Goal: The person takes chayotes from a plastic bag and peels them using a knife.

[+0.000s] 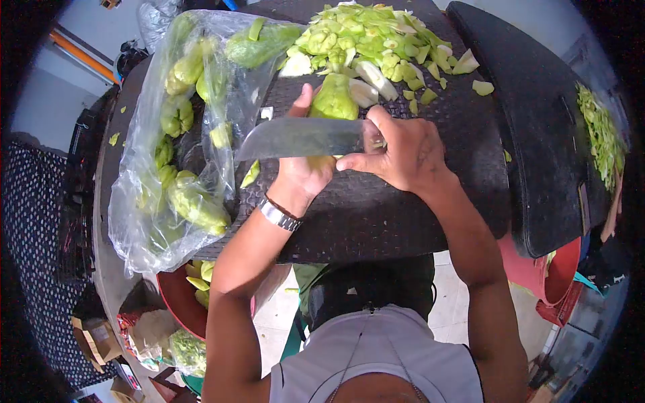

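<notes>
A green chayote (pixel 334 99) rests in my left hand (pixel 306 176), its thumb up along the left side and the palm below. My right hand (pixel 408 149) is closed round the handle end of a wide knife (pixel 302 137), whose blade points left and lies across the front of the chayote. The blade hides part of my left hand and the fruit's lower part. Just beyond the chayote is a heap of green peelings and pale pieces (pixel 369 40) on the dark woven tabletop (pixel 403 225).
A clear plastic bag (pixel 127 201) with several chayotes lies at the left of the table. A black case (pixel 537 134) stands along the right edge. Below the table are a red tub (pixel 168 302) at left and a red bucket (pixel 561 275) at right.
</notes>
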`<state>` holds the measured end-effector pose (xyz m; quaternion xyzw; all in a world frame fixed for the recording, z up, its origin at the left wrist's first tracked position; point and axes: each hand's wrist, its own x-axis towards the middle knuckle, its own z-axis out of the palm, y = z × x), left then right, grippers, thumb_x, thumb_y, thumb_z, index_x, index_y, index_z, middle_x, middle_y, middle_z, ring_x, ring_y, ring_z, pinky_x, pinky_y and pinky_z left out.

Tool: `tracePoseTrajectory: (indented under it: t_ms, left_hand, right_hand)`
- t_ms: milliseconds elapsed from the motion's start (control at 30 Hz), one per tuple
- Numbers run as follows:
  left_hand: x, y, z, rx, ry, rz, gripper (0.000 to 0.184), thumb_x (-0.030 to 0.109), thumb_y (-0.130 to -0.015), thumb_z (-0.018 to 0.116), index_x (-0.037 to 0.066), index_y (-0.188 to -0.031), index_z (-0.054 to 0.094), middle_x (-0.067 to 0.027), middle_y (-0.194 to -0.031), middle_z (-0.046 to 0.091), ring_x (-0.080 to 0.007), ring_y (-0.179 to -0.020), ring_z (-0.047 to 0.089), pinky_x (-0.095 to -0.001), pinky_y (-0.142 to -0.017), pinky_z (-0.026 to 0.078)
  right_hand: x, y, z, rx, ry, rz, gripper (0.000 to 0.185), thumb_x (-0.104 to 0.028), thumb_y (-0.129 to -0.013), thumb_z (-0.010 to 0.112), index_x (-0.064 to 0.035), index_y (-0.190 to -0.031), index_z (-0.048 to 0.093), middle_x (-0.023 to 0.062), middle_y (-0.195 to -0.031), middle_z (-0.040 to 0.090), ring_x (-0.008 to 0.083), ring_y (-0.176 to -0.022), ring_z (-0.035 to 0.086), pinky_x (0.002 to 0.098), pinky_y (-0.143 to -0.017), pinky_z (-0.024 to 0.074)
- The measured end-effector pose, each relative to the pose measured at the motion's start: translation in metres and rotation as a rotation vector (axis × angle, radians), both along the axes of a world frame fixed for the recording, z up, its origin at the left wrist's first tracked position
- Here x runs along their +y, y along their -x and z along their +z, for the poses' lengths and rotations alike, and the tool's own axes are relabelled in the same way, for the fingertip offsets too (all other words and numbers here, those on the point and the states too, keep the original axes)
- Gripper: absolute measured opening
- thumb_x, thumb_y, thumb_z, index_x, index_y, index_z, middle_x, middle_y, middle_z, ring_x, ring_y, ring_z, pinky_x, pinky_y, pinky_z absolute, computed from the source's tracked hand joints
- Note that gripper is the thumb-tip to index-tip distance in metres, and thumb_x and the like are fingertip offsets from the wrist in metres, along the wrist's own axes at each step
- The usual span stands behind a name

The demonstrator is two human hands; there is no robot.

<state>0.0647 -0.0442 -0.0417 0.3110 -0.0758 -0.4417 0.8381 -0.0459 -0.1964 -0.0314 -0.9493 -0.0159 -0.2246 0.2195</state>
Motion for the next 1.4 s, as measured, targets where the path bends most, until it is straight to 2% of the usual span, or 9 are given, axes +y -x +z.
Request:
tracePoseTrajectory:
  t_ms: [233,367,567,667,700,800,967,1133,1400]
  left_hand:
    - [-0.006,0.006,0.005,-0.129,-0.069,0.171,0.049,0.049,-0.104,0.05,0.01,-0.132,0.06,-0.0129,-0.124,0.069,-0.0289,-0.111,0.068,-0.0439,-0.093,0.057]
    - [0.002,-0.005,-0.002,0.017,-0.038,0.207,0.036,0.041,-0.107,0.044,0.019,-0.134,0.054,-0.0104,-0.118,0.066,-0.0291,-0.104,0.067,-0.0477,-0.072,0.059]
    - [-0.003,-0.007,-0.009,0.029,-0.062,0.298,0.042,0.048,-0.106,0.047,0.018,-0.134,0.056,-0.0123,-0.127,0.066,-0.0327,-0.114,0.066,-0.0523,-0.08,0.059]
    - [-0.003,0.003,-0.007,0.014,-0.007,0.287,0.044,0.046,-0.106,0.048,0.011,-0.131,0.056,-0.0136,-0.123,0.068,-0.0326,-0.107,0.069,-0.0501,-0.078,0.061]
    - [0.005,-0.003,-0.007,-0.085,-0.084,0.132,0.049,0.044,-0.105,0.049,0.004,-0.131,0.057,-0.0157,-0.119,0.069,-0.0338,-0.098,0.071,-0.0476,-0.073,0.063]
    - [0.002,-0.002,0.009,-0.133,-0.026,0.09,0.053,0.043,-0.105,0.049,-0.001,-0.133,0.057,-0.0177,-0.117,0.07,-0.035,-0.092,0.072,-0.0464,-0.068,0.064]
    - [0.001,-0.011,0.005,-0.064,-0.065,0.122,0.062,0.055,-0.104,0.049,0.002,-0.135,0.058,-0.0173,-0.119,0.07,-0.0365,-0.105,0.07,-0.0544,-0.093,0.058]
    - [0.005,-0.009,0.001,-0.002,0.087,0.043,0.056,0.052,-0.105,0.05,0.005,-0.135,0.056,-0.0154,-0.123,0.068,-0.0336,-0.111,0.068,-0.0546,-0.088,0.059]
    - [0.002,-0.006,-0.012,0.126,0.225,-0.107,0.049,0.046,-0.107,0.049,0.005,-0.132,0.057,-0.0146,-0.121,0.069,-0.0265,-0.105,0.071,-0.0443,-0.088,0.061]
  right_hand:
    - [-0.011,-0.006,0.001,0.039,0.006,-0.042,0.062,-0.061,-0.071,0.085,-0.0078,-0.088,0.058,0.0059,-0.068,0.068,0.0304,-0.065,0.072,0.0424,-0.06,0.0557]
    - [-0.027,-0.01,-0.002,0.065,-0.019,-0.172,0.058,-0.06,-0.073,0.085,-0.0085,-0.085,0.061,0.007,-0.068,0.067,0.0336,-0.065,0.07,0.0432,-0.061,0.0542]
    - [-0.018,-0.01,0.003,0.057,0.006,-0.137,0.058,-0.062,-0.075,0.082,-0.0085,-0.086,0.062,0.0081,-0.068,0.066,0.0336,-0.067,0.07,0.0456,-0.063,0.0538]
    - [-0.026,-0.011,0.01,0.138,0.017,-0.209,0.061,-0.067,-0.079,0.076,-0.0073,-0.086,0.064,0.0113,-0.069,0.067,0.0355,-0.072,0.071,0.047,-0.067,0.0538]
    - [-0.033,-0.011,0.01,0.178,0.02,-0.257,0.062,-0.068,-0.081,0.074,-0.0067,-0.087,0.065,0.0127,-0.07,0.067,0.0364,-0.074,0.071,0.0474,-0.068,0.0539]
    - [-0.068,-0.015,0.011,0.262,-0.123,-0.453,0.078,-0.082,-0.081,0.062,-0.0062,-0.101,0.072,0.0206,-0.081,0.072,0.0407,-0.085,0.073,0.0498,-0.077,0.0567]
    - [-0.047,-0.014,0.014,0.316,-0.393,-0.376,0.071,-0.07,-0.089,0.062,-0.0004,-0.096,0.071,0.0215,-0.081,0.07,0.0351,-0.08,0.07,0.0454,-0.074,0.0529]
    - [-0.02,-0.007,0.007,0.128,-0.363,-0.125,0.047,-0.046,-0.092,0.073,0.0007,-0.092,0.067,0.0143,-0.068,0.062,0.02,-0.062,0.06,0.0383,-0.061,0.0466]
    - [-0.005,0.001,0.016,0.102,-0.138,-0.028,0.051,-0.048,-0.077,0.084,-0.0032,-0.091,0.063,0.0127,-0.069,0.066,0.0339,-0.064,0.069,0.0411,-0.062,0.0536]
